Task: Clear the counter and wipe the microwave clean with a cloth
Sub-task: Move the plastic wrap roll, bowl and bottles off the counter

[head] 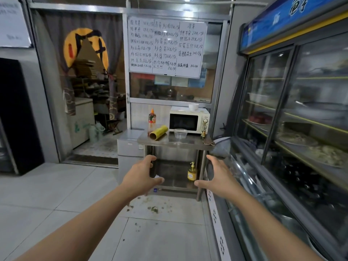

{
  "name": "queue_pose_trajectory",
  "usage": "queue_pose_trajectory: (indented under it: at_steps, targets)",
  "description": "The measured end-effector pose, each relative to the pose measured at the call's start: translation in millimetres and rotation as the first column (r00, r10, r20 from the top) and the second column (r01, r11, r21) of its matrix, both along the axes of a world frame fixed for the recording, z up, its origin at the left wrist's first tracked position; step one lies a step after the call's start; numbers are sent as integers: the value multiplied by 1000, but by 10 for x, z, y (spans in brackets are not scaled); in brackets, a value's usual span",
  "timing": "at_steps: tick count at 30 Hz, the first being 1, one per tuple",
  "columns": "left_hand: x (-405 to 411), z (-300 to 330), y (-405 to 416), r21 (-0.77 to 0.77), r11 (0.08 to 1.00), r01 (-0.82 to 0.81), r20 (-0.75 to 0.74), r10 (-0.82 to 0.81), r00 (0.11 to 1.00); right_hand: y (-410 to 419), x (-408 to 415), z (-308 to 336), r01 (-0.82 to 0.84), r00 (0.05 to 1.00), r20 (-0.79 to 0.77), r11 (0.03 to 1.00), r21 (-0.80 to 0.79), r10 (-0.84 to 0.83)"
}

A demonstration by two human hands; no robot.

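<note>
Only the person's two forearms and hands show, both bare from the lower edge of the view onward, with no sleeve, cuff, glove, watch, ring or bracelet on them. The left hand (140,175) shows its back and knuckles on the side of the steel counter (175,143) nearer the doorway, its thumb tip catching a pale highlight. The right hand (218,178) shows its back and thumb on the side of that counter nearer the glass display case, the forearm long and slim.
</note>
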State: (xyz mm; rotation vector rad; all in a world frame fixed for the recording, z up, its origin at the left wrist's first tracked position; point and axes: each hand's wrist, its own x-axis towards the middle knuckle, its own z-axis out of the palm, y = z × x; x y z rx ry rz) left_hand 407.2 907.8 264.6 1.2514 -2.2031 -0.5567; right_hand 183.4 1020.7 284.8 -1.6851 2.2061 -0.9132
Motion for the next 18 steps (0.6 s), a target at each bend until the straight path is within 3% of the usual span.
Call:
queue_pose_trajectory:
  at_steps: [10,18]
  targets:
    - [-273,36,-1888,34,998,61,1,-61,998,-1716,-128,7,93,996,7,996,4,-93]
    - [-385,-199,-2967,102,994,40,-13,-39,999,-2902,-292,-260,64,998,-1,996,58,-64]
